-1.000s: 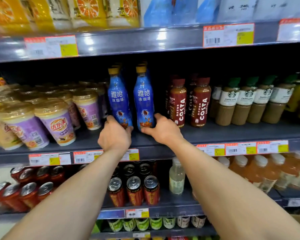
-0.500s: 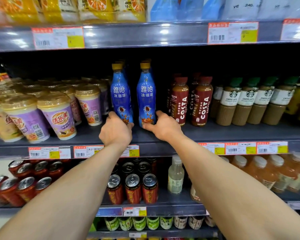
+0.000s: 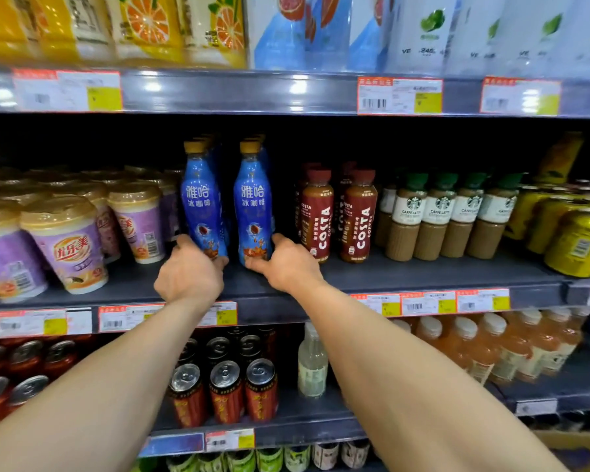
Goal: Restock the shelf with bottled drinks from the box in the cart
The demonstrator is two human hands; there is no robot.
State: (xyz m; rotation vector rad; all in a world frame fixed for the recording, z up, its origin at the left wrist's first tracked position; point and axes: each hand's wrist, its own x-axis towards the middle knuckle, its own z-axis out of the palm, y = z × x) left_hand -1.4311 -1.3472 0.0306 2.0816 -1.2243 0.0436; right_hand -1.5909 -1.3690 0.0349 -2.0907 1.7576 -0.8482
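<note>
Two blue iced-coffee bottles with gold caps stand upright side by side on the middle shelf [image 3: 423, 272]. My left hand [image 3: 189, 272] grips the base of the left blue bottle [image 3: 200, 202]. My right hand [image 3: 285, 264] grips the base of the right blue bottle [image 3: 252, 202]. More blue bottles stand in rows behind both. The box and the cart are out of view.
Purple milk-tea cups [image 3: 70, 243] crowd the shelf on the left. Brown Costa bottles [image 3: 317, 216] and Starbucks bottles [image 3: 436, 216] stand on the right, then yellow cans [image 3: 576, 240]. Red cans [image 3: 225, 391] and orange drinks [image 3: 511, 349] fill the shelf below.
Both hands keep their hold on the bases of the two blue bottles, which have slid slightly deeper onto the shelf. The view has tilted up a little.
</note>
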